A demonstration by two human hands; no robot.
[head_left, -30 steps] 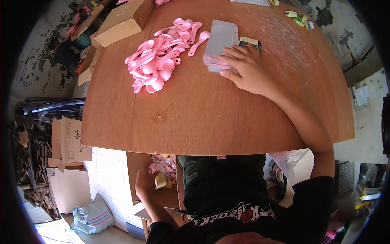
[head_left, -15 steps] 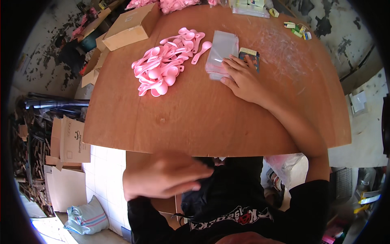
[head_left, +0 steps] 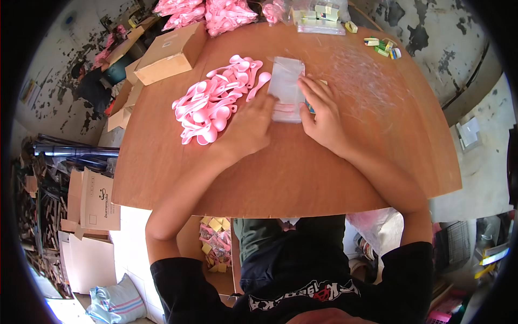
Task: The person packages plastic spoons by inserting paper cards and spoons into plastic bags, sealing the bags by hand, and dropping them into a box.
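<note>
A stack of clear plastic bags [head_left: 286, 86] lies on the round brown table [head_left: 280, 173]. My right hand [head_left: 321, 116] rests flat on the stack's right edge, fingers spread. My left hand [head_left: 251, 127] lies on the table with its fingertips touching the stack's lower left edge. A heap of pink plastic spoons [head_left: 213, 100] sits just left of my left hand. Neither hand holds anything.
A brown cardboard box [head_left: 170, 54] stands at the table's far left. More pink spoons in bags [head_left: 216, 11] and packets [head_left: 318, 16] lie at the far edge. Small coloured pieces [head_left: 383, 47] sit far right. Cardboard boxes [head_left: 89, 202] clutter the floor at left.
My left hand came up from below the table's near edge and reached the bag stack. My right hand stayed on the stack.
</note>
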